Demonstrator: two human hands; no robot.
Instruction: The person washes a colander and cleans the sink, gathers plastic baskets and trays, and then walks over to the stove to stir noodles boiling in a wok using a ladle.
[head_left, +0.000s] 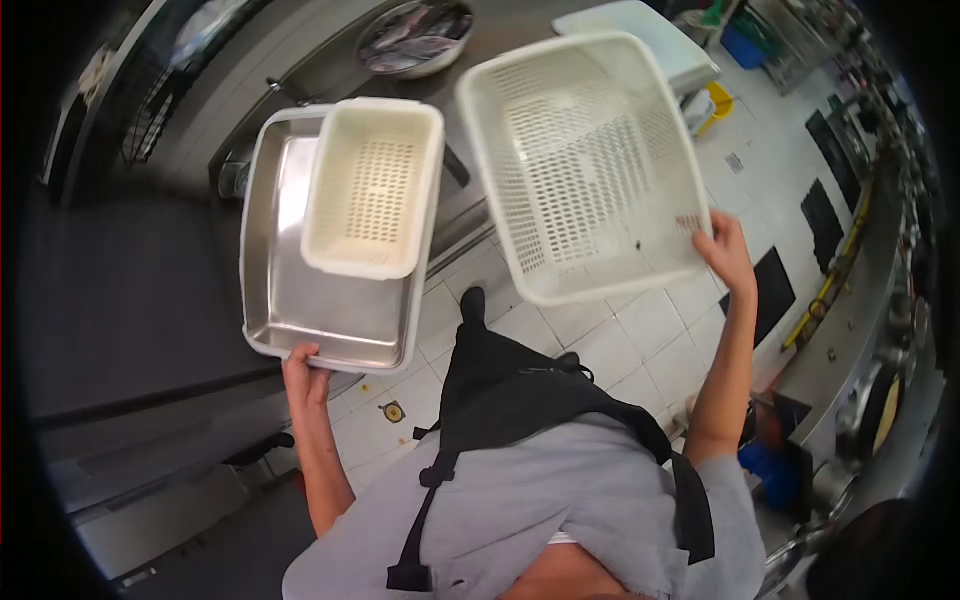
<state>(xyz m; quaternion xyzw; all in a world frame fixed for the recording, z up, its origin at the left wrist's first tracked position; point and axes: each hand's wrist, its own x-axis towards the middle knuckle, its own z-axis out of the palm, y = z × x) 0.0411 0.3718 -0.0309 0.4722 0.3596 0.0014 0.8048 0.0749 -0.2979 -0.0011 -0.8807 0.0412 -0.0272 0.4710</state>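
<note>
My left hand (306,372) grips the near rim of a rectangular metal pan (335,310), thumb over the edge. Inside that pan, toward its far right corner, lies a small cream perforated plastic basket (375,190). On the other side, my right hand (728,250) is closed on the near right corner of a large white perforated basket (590,170). The large basket is tilted, its inside facing me, and nothing lies in it except a small dark spot. Both the pan and the large basket are held up in front of me, apart from each other.
A metal bowl of fish (415,38) stands on the steel counter ahead, beside a white board (640,35). A yellow object (716,108) and a blue bin (748,45) are at the far right. Dark mats (760,295) lie on the tiled floor; a cluttered shelf lines the right.
</note>
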